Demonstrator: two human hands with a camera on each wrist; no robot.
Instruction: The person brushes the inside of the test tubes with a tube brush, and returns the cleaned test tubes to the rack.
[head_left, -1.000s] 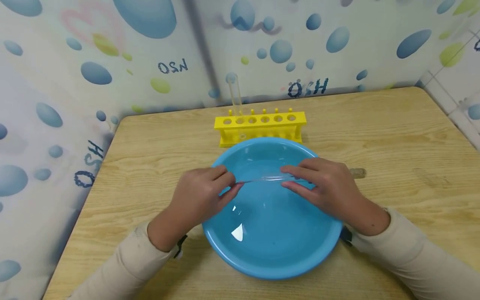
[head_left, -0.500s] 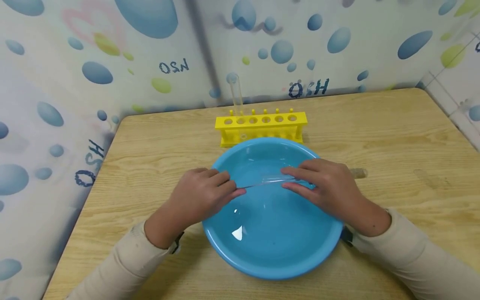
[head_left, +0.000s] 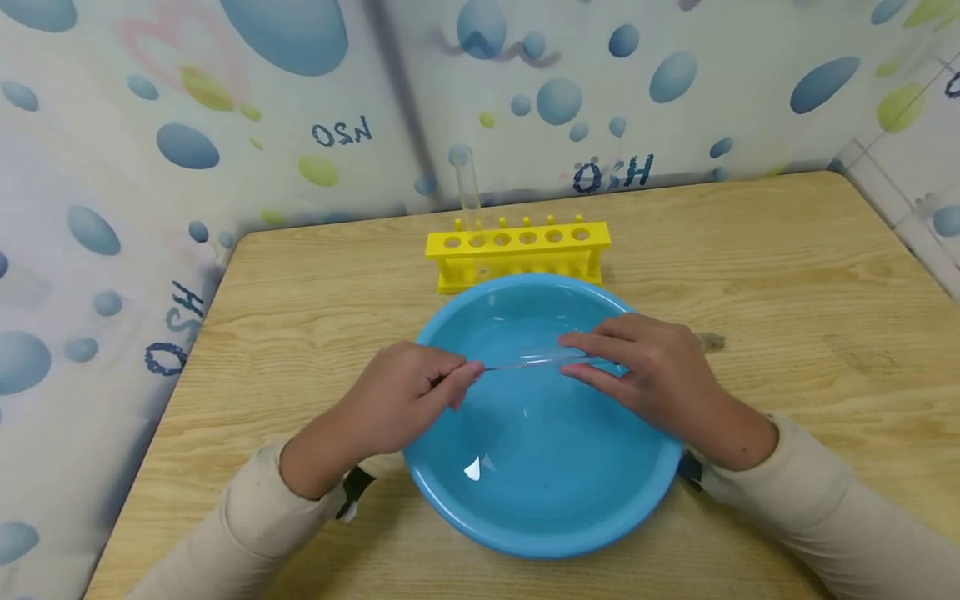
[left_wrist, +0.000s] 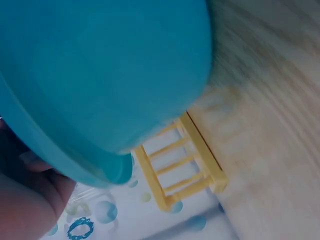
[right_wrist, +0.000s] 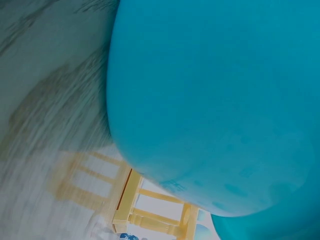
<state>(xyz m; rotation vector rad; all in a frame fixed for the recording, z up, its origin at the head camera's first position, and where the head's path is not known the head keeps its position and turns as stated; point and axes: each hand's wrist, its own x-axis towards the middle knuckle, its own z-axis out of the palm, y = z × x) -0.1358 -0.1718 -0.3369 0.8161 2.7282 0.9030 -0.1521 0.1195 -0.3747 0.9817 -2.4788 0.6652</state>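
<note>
In the head view my left hand [head_left: 401, 396] pinches the thin wire handle of a test tube brush [head_left: 502, 367] between thumb and fingers. The wire runs into a clear glass test tube [head_left: 542, 356], which lies level over a blue basin [head_left: 540, 475]. My right hand [head_left: 660, 375] grips that tube from above, thumb on the near side, and covers its middle. Beyond the right hand shows a brownish bristle tuft [head_left: 711, 341], slightly blurred. The left wrist view catches part of the left hand [left_wrist: 30, 200] beside the basin's rim.
Behind the basin stands a yellow test tube rack [head_left: 517, 240] with one upright clear tube [head_left: 468, 187] in it. All of this is on a wooden table [head_left: 787, 275] against a wall [head_left: 285, 142] patterned with blue and green drops.
My left hand has turned on the wire, its thumb now up by the fingertips where the fingers lay on top before. The bristle end has shifted slightly left; the right hand stays put.
</note>
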